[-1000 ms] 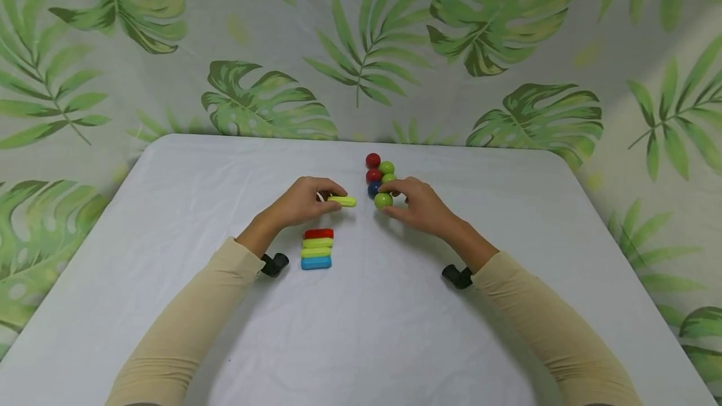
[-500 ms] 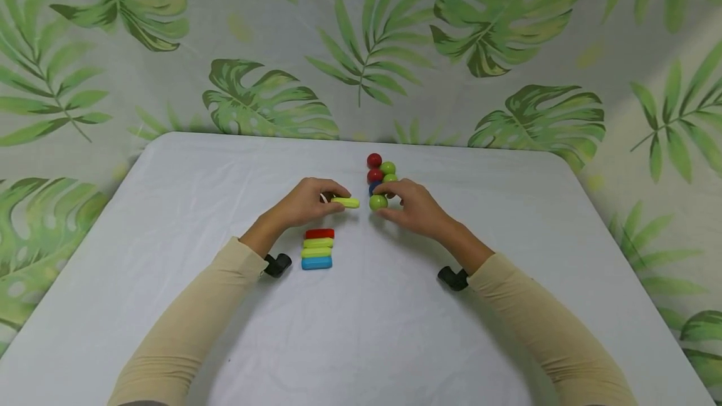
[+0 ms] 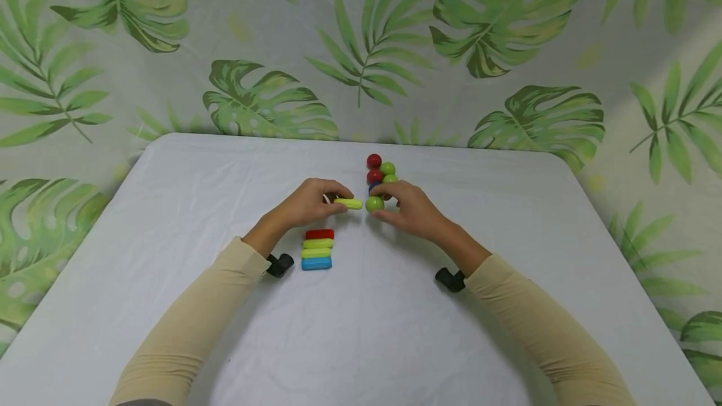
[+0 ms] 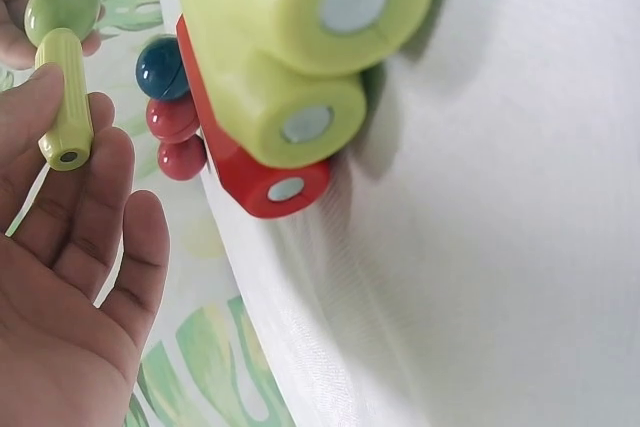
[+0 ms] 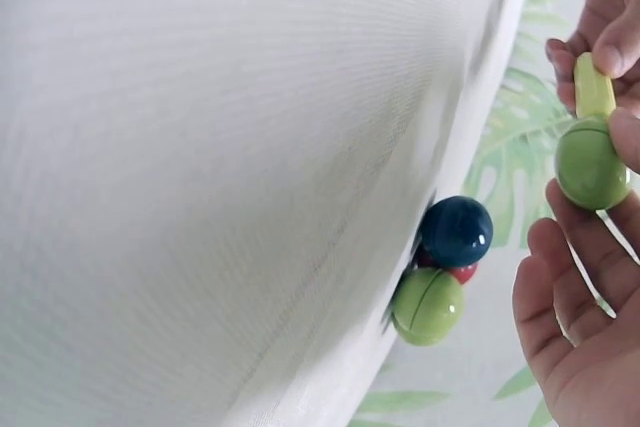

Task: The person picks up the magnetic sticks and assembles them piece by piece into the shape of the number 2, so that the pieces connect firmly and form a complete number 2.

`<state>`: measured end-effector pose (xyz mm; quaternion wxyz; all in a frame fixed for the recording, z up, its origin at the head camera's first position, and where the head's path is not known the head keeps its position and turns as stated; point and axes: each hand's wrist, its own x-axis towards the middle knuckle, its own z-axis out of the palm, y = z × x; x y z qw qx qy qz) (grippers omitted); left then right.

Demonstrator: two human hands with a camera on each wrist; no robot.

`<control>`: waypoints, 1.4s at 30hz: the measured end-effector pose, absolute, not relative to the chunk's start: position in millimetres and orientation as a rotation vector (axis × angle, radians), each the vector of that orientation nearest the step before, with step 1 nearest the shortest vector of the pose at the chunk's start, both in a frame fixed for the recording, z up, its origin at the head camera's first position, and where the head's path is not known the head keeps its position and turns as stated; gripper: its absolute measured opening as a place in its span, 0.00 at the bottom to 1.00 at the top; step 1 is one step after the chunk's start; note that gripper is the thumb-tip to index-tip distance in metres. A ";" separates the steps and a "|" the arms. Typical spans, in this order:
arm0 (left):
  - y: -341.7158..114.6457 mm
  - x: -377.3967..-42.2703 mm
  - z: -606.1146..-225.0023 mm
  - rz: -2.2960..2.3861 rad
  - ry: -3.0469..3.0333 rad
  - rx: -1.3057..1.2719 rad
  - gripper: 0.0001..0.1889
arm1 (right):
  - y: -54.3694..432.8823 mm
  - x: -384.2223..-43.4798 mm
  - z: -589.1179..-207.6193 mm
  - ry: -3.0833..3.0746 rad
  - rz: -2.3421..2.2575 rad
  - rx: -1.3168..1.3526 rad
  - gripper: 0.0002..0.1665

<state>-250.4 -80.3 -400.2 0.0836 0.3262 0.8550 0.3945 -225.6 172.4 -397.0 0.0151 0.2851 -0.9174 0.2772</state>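
Between thumb and fingers, my left hand (image 3: 307,202) pinches a yellow-green magnetic building stick (image 3: 350,203) with a metal disc in its end. My right hand (image 3: 414,208) holds a glossy green ball (image 3: 375,204) by thumb and fingertips. Ball and stick face each other over the middle of the table. In the left wrist view the ball (image 4: 62,9) sits right at the far end of the stick (image 4: 66,97). The right wrist view likewise shows the ball (image 5: 590,165) against the stick's tip (image 5: 594,87).
Below the left hand lie a red stick (image 3: 319,234), two yellow-green sticks (image 3: 317,248) and a blue stick (image 3: 316,264), side by side. Behind the right hand are red balls (image 3: 374,161), green balls (image 3: 388,168) and a dark blue ball (image 5: 457,232). A white cloth (image 3: 361,331) covers the table.
My right hand has moved left with the green ball, and my left hand slightly right with the stick. The gap between ball and stick has narrowed until they meet.
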 end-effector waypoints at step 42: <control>-59.9 -243.6 -402.7 1.198 2.579 1.014 0.12 | 167.4 -219.0 -401.2 -2.826 0.878 0.906 0.17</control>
